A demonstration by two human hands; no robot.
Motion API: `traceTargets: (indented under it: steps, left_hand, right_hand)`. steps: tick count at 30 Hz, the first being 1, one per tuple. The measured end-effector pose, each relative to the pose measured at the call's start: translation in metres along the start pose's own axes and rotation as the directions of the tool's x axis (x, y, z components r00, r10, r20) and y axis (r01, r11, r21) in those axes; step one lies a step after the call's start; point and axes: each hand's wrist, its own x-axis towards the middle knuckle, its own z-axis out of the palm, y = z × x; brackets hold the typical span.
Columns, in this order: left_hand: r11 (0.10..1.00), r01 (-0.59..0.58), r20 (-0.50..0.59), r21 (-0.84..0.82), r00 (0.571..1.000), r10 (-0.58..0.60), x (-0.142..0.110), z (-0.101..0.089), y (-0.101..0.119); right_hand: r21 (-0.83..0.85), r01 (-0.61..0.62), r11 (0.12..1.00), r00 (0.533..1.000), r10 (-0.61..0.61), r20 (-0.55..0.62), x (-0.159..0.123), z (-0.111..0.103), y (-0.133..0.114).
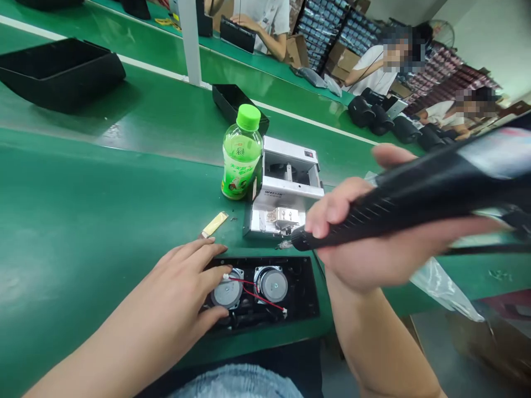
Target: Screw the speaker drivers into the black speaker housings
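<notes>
While the left hand (182,282) rests with its fingers spread open on the black speaker case (305,287) at six o'clock, the right hand (373,260) closes firmly around an electric screwdriver (373,204). Its tip points toward nine o'clock, just above the case's edge.

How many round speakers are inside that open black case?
2. One speaker sits by the left hand, the other speaker just to its right, both in the case; the hand could hide more.
</notes>
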Motion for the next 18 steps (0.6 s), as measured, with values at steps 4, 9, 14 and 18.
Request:
traceTargets:
  steps: [4,9,14,18]
  left_hand:
    - [1.0,-0.016,-0.019,0.011,1.0,0.016,0.0,0.003,0.0]
    - [0.999,-0.018,-0.014,0.038,1.0,0.019,0.001,0.0,0.002]
    - [1.0,-0.015,0.002,0.009,1.0,0.015,0.005,-0.008,0.005]
    - [1.0,0.013,0.019,-0.02,1.0,-0.013,0.008,-0.008,0.008]
  right_hand:
    - [0.078,-0.105,0.991,0.994,0.102,0.044,-0.013,-0.008,-0.026]
    - [0.099,-0.198,0.975,0.976,0.186,0.114,-0.022,-0.006,-0.024]
    - [0.103,-0.214,0.971,0.969,0.198,0.147,-0.032,0.004,0.0]
    - [0.123,-0.205,0.971,0.974,0.189,0.128,-0.037,0.007,0.015]
